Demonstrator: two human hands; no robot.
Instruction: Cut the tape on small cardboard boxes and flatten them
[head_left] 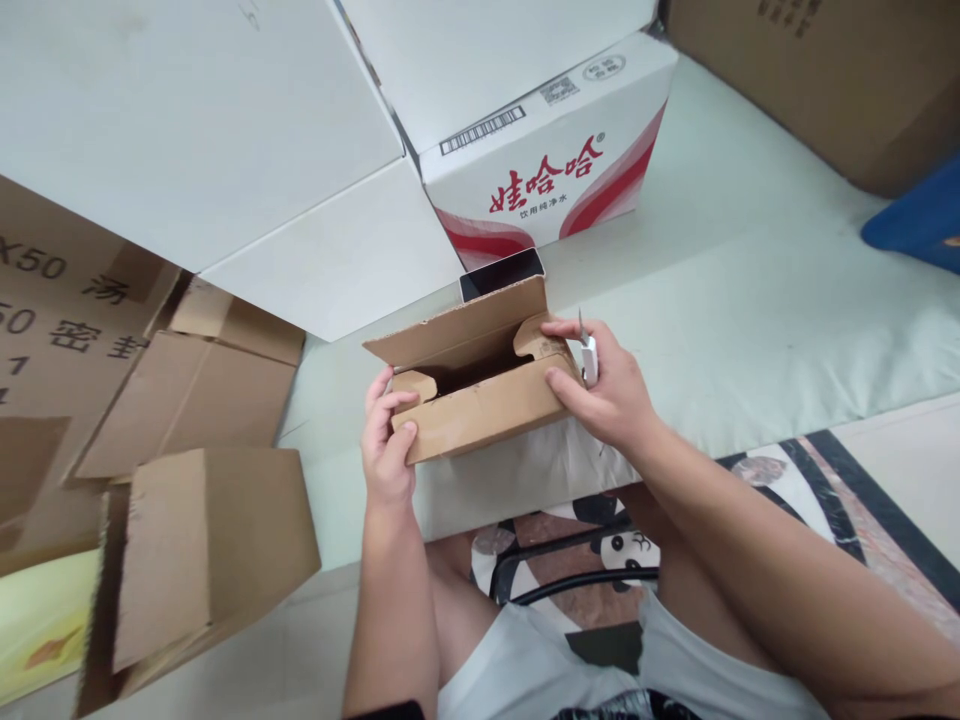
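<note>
I hold a small brown cardboard box (480, 410) in front of me, over the edge of a pale green mat (750, 300). Its lid flap stands up and back, and the inside looks dark. My left hand (386, 445) grips the box's left end, fingers curled round a side tab. My right hand (607, 385) grips the right end, thumb on the front wall and fingers on the right tab. In that same hand sits a small white utility knife (589, 355), its blade pointing up. A dark rectangular thing (501, 274) shows just behind the lid.
A white carton with red print (547, 160) stands behind the box, a large white box (225, 150) to its left. Opened brown cartons (202, 540) lie at the left. A big brown carton (840, 80) and a blue object (919, 220) sit at the far right.
</note>
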